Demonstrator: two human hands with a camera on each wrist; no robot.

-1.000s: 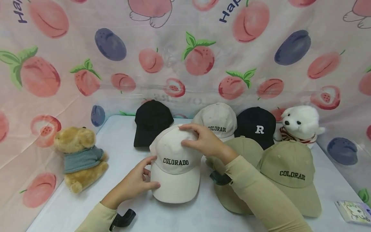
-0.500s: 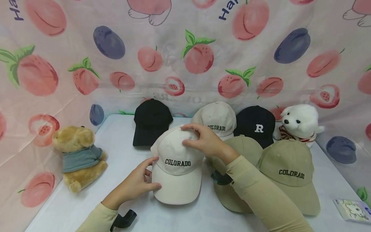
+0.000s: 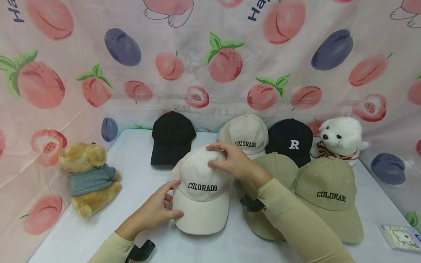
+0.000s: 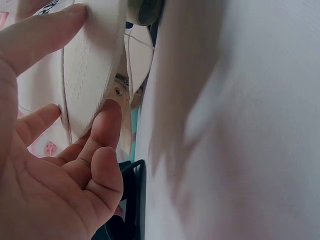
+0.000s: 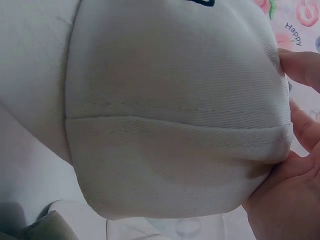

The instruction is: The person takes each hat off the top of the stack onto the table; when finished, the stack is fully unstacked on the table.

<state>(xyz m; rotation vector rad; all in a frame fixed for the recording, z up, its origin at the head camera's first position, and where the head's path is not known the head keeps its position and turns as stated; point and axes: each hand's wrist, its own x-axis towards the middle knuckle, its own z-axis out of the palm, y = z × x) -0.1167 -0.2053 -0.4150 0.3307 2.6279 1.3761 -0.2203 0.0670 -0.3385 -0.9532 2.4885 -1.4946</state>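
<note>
In the head view, a cream baseball cap (image 3: 201, 217) lettered COLORADO is held between both hands over the white table. My left hand (image 3: 154, 210) grips its left side, with the thumb on the brim; the left wrist view shows fingers (image 4: 106, 127) curled under the cap's edge. At the top of the crown, my right hand (image 3: 238, 162) pinches the fabric between thumb and fingers. In the right wrist view the cap's side panel (image 5: 175, 85) fills most of the frame, with the right hand (image 5: 287, 195) at its right edge.
Behind are a black cap (image 3: 173, 135), a beige COLORADO cap (image 3: 245, 131) and a navy cap (image 3: 289, 138) with an R. Two khaki caps, one lettered (image 3: 329, 182), lie under and beside the right forearm. A teddy bear (image 3: 93, 180), a white plush (image 3: 342, 133) and a small packet (image 3: 401, 236) flank them.
The held cream cap and both hands have shifted slightly right and toward the person. The grip looks the same, and the other caps and toys stay put.
</note>
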